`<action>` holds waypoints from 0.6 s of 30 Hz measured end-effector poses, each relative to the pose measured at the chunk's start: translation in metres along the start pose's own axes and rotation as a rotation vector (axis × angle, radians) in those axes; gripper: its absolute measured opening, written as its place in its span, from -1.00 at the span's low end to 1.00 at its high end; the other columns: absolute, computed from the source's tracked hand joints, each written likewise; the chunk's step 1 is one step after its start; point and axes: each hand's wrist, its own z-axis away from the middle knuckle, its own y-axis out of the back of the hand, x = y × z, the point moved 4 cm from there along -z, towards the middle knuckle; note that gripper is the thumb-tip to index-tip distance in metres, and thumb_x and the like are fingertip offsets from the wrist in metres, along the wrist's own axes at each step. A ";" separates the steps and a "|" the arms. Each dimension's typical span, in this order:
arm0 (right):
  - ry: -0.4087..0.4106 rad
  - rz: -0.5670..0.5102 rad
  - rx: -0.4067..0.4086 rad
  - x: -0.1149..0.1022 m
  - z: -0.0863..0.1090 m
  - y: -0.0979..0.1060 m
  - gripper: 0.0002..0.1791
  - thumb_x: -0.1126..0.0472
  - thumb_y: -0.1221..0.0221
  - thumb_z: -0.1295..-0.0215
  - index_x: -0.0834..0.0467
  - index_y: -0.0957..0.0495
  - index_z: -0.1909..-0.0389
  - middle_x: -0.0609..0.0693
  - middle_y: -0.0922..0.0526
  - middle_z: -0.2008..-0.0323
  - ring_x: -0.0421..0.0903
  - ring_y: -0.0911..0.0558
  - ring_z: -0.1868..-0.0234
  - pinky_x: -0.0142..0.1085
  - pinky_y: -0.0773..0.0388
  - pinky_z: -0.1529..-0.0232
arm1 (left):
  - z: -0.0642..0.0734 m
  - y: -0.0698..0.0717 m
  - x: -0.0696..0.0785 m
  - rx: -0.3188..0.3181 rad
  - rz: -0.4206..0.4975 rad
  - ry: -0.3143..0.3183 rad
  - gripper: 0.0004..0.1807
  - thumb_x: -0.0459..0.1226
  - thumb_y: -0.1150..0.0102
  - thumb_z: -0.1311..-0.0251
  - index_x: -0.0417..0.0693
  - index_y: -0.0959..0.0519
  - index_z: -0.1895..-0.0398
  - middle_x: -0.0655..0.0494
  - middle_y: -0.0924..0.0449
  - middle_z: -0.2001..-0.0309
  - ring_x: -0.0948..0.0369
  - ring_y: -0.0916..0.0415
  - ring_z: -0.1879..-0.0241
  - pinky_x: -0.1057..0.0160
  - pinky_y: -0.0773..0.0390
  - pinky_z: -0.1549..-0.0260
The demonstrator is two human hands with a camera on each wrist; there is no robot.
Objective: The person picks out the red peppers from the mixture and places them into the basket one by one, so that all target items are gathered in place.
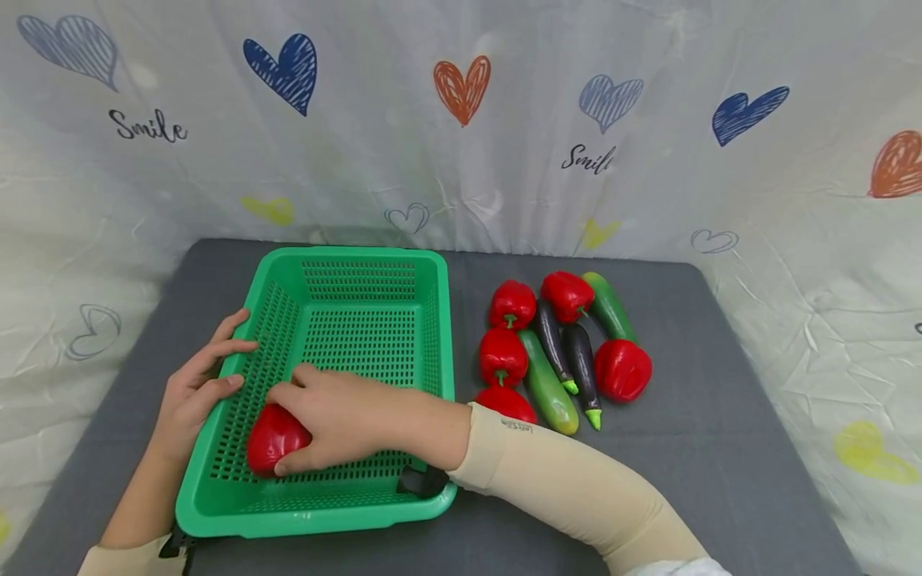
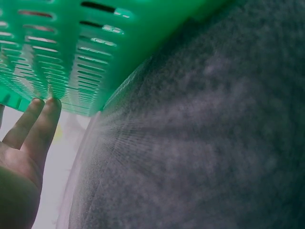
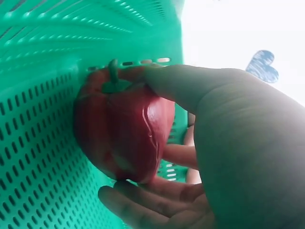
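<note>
My right hand [image 1: 334, 416] reaches down into a green plastic basket [image 1: 439, 320] and grips a red bell pepper [image 1: 276, 440] near its left side. In the right wrist view, thumb and fingers are around the bell pepper [image 3: 124, 129], whose green stem shows close to the thumb. The pepper lies near the slotted basket wall. My left hand [image 1: 198, 392] is at the basket's left side, with fairly straight fingers touching it near the rim. From the left wrist view, two fingertips [image 2: 52, 105] meet the outside of the slotted wall.
Right of the basket lie several red bell peppers [image 1: 513, 304], one partly hidden by my right forearm. Among them are two dark eggplants [image 1: 553, 340] and two green cucumbers [image 1: 549, 388]. A grey cloth [image 1: 691, 448] covers the table; a white curtain with hearts [image 1: 519, 144] hangs behind.
</note>
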 end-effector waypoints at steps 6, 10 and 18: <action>-0.010 -0.010 -0.050 0.001 -0.004 -0.006 -0.14 -0.35 -0.42 -0.34 -0.03 -0.42 -0.52 -0.18 -0.45 -0.19 -0.44 -0.41 0.09 -0.60 -0.50 0.19 | 0.000 0.001 -0.001 0.004 -0.019 0.036 -0.55 -0.72 0.17 -0.34 -0.64 -0.51 -0.25 -0.16 -0.20 -0.69 0.12 -0.01 -0.72 0.34 -0.19 -0.43; -0.022 -0.011 -0.064 0.001 -0.005 -0.009 -0.13 -0.36 -0.41 -0.34 -0.03 -0.42 -0.52 -0.16 -0.46 -0.19 -0.43 -0.43 0.11 -0.60 -0.50 0.20 | 0.000 0.001 -0.001 0.006 -0.026 0.066 -0.56 -0.71 0.17 -0.36 -0.63 -0.50 -0.25 -0.13 -0.20 -0.70 0.14 0.00 -0.72 0.34 -0.19 -0.41; -0.021 -0.014 -0.097 -0.001 -0.009 -0.014 -0.12 -0.40 -0.36 -0.37 -0.02 -0.39 -0.53 -0.16 -0.45 -0.20 -0.41 -0.47 0.14 -0.60 -0.50 0.17 | 0.000 0.001 -0.002 -0.002 0.006 -0.019 -0.51 -0.78 0.20 -0.27 -0.64 -0.52 -0.23 -0.16 -0.24 -0.68 0.12 -0.05 -0.71 0.35 -0.18 -0.47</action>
